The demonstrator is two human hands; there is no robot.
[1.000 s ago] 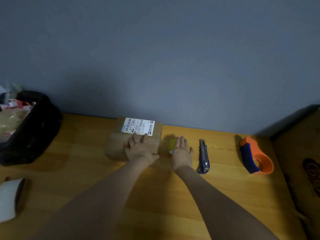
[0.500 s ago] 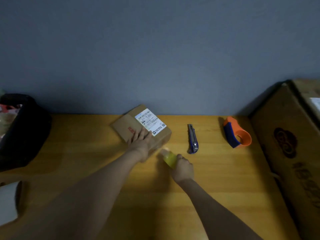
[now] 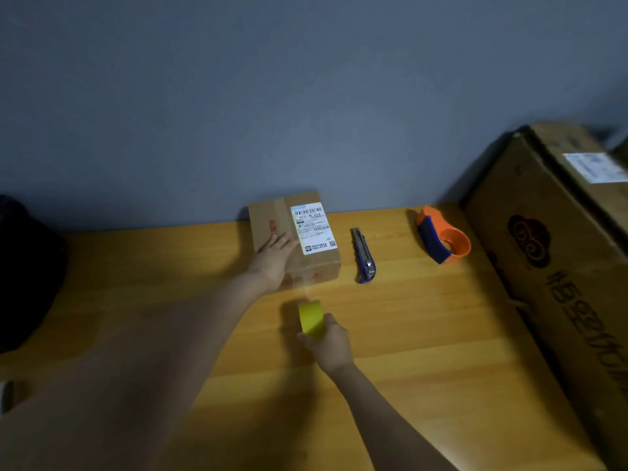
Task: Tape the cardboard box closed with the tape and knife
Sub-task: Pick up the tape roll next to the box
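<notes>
A small cardboard box (image 3: 272,219) with a white shipping label lies on the wooden table near the wall. My left hand (image 3: 273,261) rests flat on its near left part, fingers spread. My right hand (image 3: 329,341) grips a yellow tape roll (image 3: 311,317) just in front of the box, and a faint clear strip seems to run from the roll up to the box's near side. A blue utility knife (image 3: 364,254) lies on the table right of the box, untouched.
An orange and blue tape dispenser (image 3: 441,239) sits right of the knife. A large cardboard carton (image 3: 557,260) fills the table's right side. A black bag (image 3: 23,273) stands at the left edge. A white roll (image 3: 5,396) shows at the lower left.
The box has turned so its label end points away. My right hand has pulled the yellow tape roll back toward me, away from the box. My left hand stays on the box.
</notes>
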